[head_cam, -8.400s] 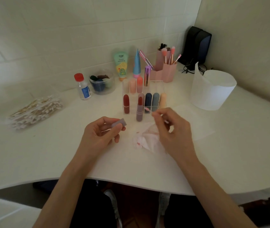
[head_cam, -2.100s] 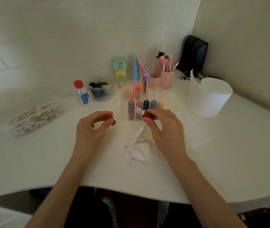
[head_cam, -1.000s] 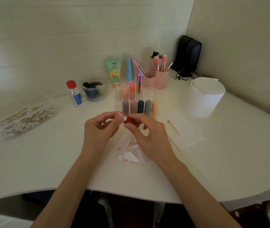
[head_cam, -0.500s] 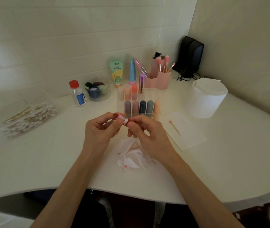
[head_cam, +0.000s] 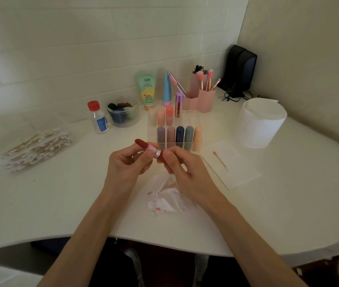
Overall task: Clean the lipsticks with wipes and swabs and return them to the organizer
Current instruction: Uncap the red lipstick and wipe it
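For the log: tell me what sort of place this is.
Likely a home vanity counter: a lipstick organizer, a brush holder and a pile of swabs sit by a tiled wall.

Lipstick: matt red bullet, shiny metal band. Organizer: clear glossy plastic. Wipe: crumpled soft paper, red-stained. Table: smooth matt white. Roll: white paper. Brush holder: matt pink plastic.

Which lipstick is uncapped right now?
The red lipstick held between the left hand and right hand: its red bullet is exposed, while those standing in the organizer all wear caps.
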A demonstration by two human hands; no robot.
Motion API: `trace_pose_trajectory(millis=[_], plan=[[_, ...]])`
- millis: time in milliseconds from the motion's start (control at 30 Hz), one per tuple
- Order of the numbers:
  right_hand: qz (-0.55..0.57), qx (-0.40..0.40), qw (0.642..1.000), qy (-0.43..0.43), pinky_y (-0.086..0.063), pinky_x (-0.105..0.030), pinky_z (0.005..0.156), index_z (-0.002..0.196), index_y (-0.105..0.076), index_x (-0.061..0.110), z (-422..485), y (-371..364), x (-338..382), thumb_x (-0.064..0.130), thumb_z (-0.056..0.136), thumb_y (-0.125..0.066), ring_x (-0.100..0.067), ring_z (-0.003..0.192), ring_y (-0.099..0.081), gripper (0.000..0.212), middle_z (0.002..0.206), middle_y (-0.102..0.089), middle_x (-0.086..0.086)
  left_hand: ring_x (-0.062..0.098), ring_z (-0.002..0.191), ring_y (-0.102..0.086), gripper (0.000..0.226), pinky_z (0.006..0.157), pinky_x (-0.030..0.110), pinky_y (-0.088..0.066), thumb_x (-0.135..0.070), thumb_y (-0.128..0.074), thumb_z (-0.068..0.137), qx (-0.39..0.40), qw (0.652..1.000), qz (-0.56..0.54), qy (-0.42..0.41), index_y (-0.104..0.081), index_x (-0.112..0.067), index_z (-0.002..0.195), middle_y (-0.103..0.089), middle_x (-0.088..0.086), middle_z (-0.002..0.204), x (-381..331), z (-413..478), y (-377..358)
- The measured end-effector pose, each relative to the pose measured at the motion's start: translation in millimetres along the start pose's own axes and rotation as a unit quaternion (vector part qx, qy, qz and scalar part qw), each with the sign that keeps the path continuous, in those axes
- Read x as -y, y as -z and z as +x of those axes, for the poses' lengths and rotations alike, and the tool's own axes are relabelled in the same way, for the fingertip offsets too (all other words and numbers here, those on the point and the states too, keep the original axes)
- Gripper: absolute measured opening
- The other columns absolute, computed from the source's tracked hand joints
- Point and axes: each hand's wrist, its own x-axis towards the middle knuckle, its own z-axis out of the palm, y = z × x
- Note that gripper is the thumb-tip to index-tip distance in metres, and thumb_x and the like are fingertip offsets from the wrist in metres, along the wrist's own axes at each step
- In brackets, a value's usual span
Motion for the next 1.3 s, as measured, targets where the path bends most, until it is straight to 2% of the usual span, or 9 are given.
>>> trace_pose_trajectory(millis=[200,367,500,600,667,800,933,1100,1300], plan=[[0.028,0.044,0.998,-0.036,-0.052,-0.023,0.085,0.096,-0.066,0.022,-2.6,-2.3,-1.9,0.044,0.105,-0.034,-0.004,0.084,-0.063,0.040,0.084,-0.065,0.024,0.024,0.064,-0.035,0.019,0.058,0.027,-0.036,-0.038,-0.063,0.088,0.046,0.999,-0.010,0.016,-0.081,-0.035,0.093,-0.047,0.027,0.075,-3.1,0.0,0.1],[0.058,0.029,0.997,-0.032,-0.048,-0.013,0.082,0.097,-0.067,0.024,-0.3,-0.7,3.2,0.031,0.109,-0.036,0.001,0.085,-0.064,0.034,0.084,-0.067,0.026,0.011,0.067,-0.058,0.023,0.062,0.019,-0.040,-0.026,-0.072,0.086,0.086,0.996,-0.028,0.000,-0.077,-0.030,0.108,-0.071,0.006,0.089,-5.0,-3.1,-1.9],[0.050,0.014,0.998,-0.026,-0.057,-0.039,0.092,0.122,-0.071,0.009,2.1,0.0,-0.2,0.030,0.110,-0.040,-0.015,0.100,-0.070,0.040,0.104,-0.076,0.000,0.002,0.078,-0.067,0.028,0.072,0.011,-0.049,-0.010,-0.065,0.085,0.087,0.996,-0.006,-0.015,-0.071,-0.018,0.111,-0.073,-0.010,0.088,-5.3,-6.6,-8.3],[0.006,-0.018,1.000,-0.019,-0.050,-0.027,0.076,0.109,-0.075,0.011,4.3,7.9,-1.2,0.040,0.107,-0.046,-0.008,0.082,-0.064,0.040,0.086,-0.070,0.017,0.007,0.085,-0.064,0.025,0.074,0.015,-0.049,-0.018,-0.066,0.084,0.054,0.998,-0.024,-0.008,-0.073,-0.015,0.108,-0.073,0.003,0.102,-1.6,-3.3,-1.8],[-0.040,-0.031,0.999,-0.012,-0.045,-0.022,0.077,0.111,-0.074,0.018,5.7,16.5,-4.9,0.034,0.103,-0.058,-0.009,0.089,-0.063,0.023,0.094,-0.070,0.019,0.014,0.080,-0.057,0.021,0.072,0.020,-0.049,-0.030,-0.070,0.086,0.014,0.999,-0.042,0.017,-0.077,-0.025,0.105,-0.075,-0.004,0.100,1.6,0.2,4.6],[-0.133,0.097,0.984,-0.072,-0.042,-0.021,0.083,0.119,-0.067,0.037,2.9,26.0,-3.4,0.061,0.085,-0.071,-0.002,0.105,-0.057,0.042,0.112,-0.064,0.021,0.011,0.075,-0.056,0.051,0.071,0.022,-0.049,-0.062,-0.083,0.069,0.007,0.994,-0.109,0.023,-0.080,-0.025,0.104,-0.074,-0.001,0.097,1.1,1.1,8.7],[-0.203,0.191,0.953,-0.117,-0.044,-0.020,0.091,0.124,-0.063,0.038,-1.6,23.2,-1.0,0.068,0.068,-0.082,0.000,0.104,-0.051,0.066,0.111,-0.058,0.021,0.011,0.080,-0.057,0.056,0.071,0.024,-0.049,-0.064,-0.082,0.068,0.007,0.993,-0.119,0.018,-0.079,-0.021,0.104,-0.073,-0.002,0.098,1.4,1.9,9.5],[-0.205,0.185,0.960,-0.055,-0.043,-0.032,0.069,0.079,-0.065,0.017,-2.3,19.3,-13.7,0.048,0.077,-0.085,-0.013,0.072,-0.050,0.038,0.074,-0.058,0.002,0.013,0.086,-0.063,0.051,0.071,0.022,-0.051,-0.063,-0.082,0.069,0.021,0.992,-0.123,0.012,-0.080,-0.022,0.100,-0.074,-0.002,0.104,2.5,1.9,9.9],[-0.056,0.117,0.989,-0.065,-0.059,-0.039,0.074,0.103,-0.069,0.016,-0.9,23.7,-11.4,0.029,0.090,-0.077,-0.017,0.085,-0.071,0.020,0.093,-0.073,0.002,0.016,0.067,-0.066,0.040,0.058,0.022,-0.048,-0.056,-0.080,0.075,0.112,0.980,-0.161,0.044,-0.079,-0.026,0.100,-0.076,0.005,0.098,-0.4,-2.8,10.7]])
